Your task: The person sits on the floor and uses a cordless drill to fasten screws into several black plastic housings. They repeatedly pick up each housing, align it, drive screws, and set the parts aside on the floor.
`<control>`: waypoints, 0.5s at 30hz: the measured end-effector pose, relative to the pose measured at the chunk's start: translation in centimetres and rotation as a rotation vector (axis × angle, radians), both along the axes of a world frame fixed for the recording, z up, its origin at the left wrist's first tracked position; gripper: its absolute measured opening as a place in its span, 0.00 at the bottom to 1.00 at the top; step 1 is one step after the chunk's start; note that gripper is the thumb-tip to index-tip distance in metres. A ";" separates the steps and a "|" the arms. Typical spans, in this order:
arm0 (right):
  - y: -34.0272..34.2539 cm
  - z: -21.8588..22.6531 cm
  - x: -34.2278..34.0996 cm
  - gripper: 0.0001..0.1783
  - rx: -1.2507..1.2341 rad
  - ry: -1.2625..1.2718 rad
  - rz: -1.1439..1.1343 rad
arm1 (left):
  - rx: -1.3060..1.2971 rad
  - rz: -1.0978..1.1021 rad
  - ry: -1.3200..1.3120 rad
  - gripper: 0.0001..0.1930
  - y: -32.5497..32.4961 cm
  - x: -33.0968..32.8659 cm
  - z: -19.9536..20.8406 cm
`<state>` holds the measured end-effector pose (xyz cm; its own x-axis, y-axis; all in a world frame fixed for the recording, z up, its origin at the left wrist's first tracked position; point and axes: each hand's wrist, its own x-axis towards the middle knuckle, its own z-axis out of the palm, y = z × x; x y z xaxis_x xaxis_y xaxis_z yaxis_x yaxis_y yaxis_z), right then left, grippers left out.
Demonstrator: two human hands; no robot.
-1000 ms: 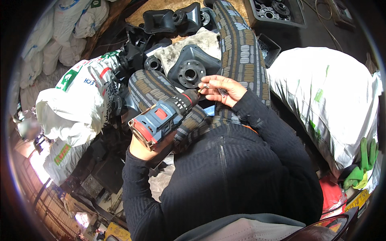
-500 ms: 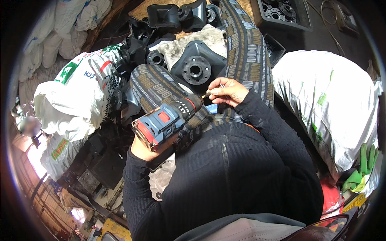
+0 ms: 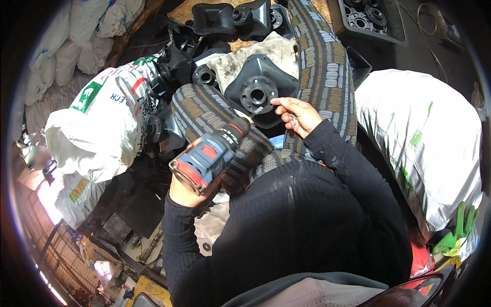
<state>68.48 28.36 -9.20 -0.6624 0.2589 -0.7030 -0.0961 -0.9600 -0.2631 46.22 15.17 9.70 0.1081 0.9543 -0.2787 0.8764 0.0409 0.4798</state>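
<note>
My left hand (image 3: 185,193) is closed round the grip of a blue and red cordless drill (image 3: 208,153), whose bit (image 3: 251,120) points up toward a black flange with a ring of holes (image 3: 250,104). That flange sits on a dark, square-cornered dished part (image 3: 263,69) between my knees. My right hand (image 3: 303,116) is pinched at the flange's lower right edge, with a small bright screw at its fingertips. Something small and metallic, likely more screws, glints in the curled fingers. The drill bit stays a little apart from the flange.
Similar black parts (image 3: 214,19) are piled beyond and left of my knees. A grey crate (image 3: 399,41) of flanges stands at the far right. White sacks (image 3: 424,133) flank me on both sides. A green glove (image 3: 458,230) lies at the lower right. Grimy cloth (image 3: 235,59) lies under the parts.
My right hand has moved from the drill's tip up to the flange's edge. The drill has tilted slightly upward, its bit now nearer the flange.
</note>
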 end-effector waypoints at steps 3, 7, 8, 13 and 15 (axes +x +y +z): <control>-0.1 -0.7 -0.4 0.14 -0.008 -0.064 -0.115 | -0.020 0.295 -0.094 0.15 0.3 -0.8 -0.9; -0.1 -1.4 -1.7 0.14 0.022 -0.143 -0.274 | 0.008 0.158 -0.010 0.17 1.0 -1.6 -1.9; 0.0 -1.5 -2.1 0.14 0.050 -0.169 -0.272 | 0.003 0.118 0.001 0.17 1.3 -1.7 -2.2; -0.1 -1.7 -3.2 0.15 0.195 -0.269 -0.150 | -0.156 0.230 -0.016 0.26 2.0 -1.2 -2.2; -0.2 -2.3 -3.4 0.18 0.190 -0.271 -0.133 | -0.247 0.251 0.027 0.28 3.0 -0.7 -1.5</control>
